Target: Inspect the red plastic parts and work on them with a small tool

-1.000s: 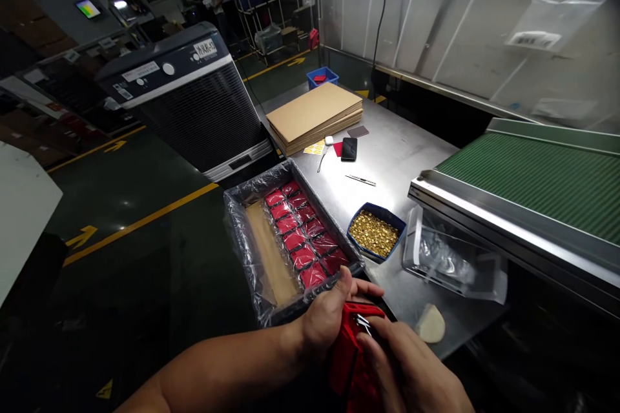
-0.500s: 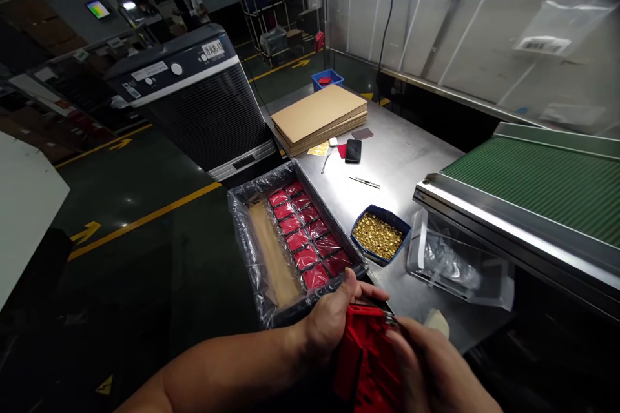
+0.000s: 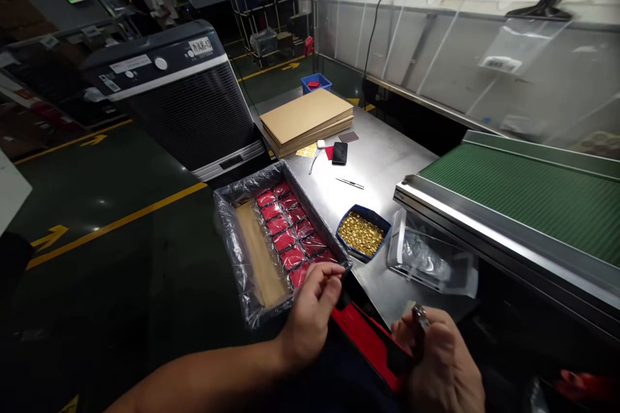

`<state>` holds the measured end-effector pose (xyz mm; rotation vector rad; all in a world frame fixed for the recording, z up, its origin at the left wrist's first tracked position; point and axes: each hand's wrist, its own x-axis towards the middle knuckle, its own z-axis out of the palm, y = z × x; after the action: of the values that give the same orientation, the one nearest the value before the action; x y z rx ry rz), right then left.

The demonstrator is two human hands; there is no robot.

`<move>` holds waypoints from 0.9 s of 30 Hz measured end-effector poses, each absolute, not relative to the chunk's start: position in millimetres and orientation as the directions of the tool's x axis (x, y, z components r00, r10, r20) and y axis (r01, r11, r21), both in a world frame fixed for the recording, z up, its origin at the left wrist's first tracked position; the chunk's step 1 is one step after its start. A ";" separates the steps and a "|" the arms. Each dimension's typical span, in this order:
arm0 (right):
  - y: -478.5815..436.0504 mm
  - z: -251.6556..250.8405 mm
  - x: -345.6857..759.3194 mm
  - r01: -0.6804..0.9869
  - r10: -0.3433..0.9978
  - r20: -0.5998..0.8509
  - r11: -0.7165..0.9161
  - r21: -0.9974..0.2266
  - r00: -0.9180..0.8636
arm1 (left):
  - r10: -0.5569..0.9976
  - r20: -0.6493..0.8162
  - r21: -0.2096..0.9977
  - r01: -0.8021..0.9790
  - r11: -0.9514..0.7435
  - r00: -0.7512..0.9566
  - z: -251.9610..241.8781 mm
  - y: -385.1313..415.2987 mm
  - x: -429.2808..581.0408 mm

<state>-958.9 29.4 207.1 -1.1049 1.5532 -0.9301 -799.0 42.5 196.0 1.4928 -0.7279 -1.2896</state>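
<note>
Our hands have come apart: the left hand (image 3: 310, 316), open, sits at the rim of the lined tray (image 3: 232, 232), while the right hand (image 3: 440, 361) pinches a small metal piece (image 3: 420, 317). The red case (image 3: 368, 348) now lies between them, below the edge of the surface (image 3: 387, 187).

A long red case (image 3: 368, 345) lies tilted, and the right hand (image 3: 438, 364) holds a small metal piece (image 3: 420, 317) above its end.
</note>
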 end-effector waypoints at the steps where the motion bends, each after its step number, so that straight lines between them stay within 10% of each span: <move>1: 26.0 205.0 -961.8 -0.183 -0.951 -0.297 0.308 -0.934 -0.088 | -0.964 -0.182 0.983 0.005 -0.184 0.192 201.7 44.7 -795.4; 6: 17.9 187.1 -977.0 -0.167 -0.940 -0.322 0.302 -0.939 0.113 | -0.948 0.131 0.938 -0.274 0.213 -0.289 223.7 48.7 -793.4; 13: 12.8 187.1 -966.4 -0.320 -0.913 -0.374 0.310 -0.895 0.163 | -0.965 0.167 0.884 -0.404 0.238 -0.203 192.2 57.1 -817.3; 27: 3.1 191.7 -968.0 -0.382 -0.828 -0.513 0.409 -0.829 0.226 | -0.942 -0.235 0.957 -0.224 -0.182 -0.238 211.0 48.1 -806.7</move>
<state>-968.0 3.1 191.7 -1.1860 1.3782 -0.4366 -806.7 48.1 211.0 1.3849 -1.4533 -1.4703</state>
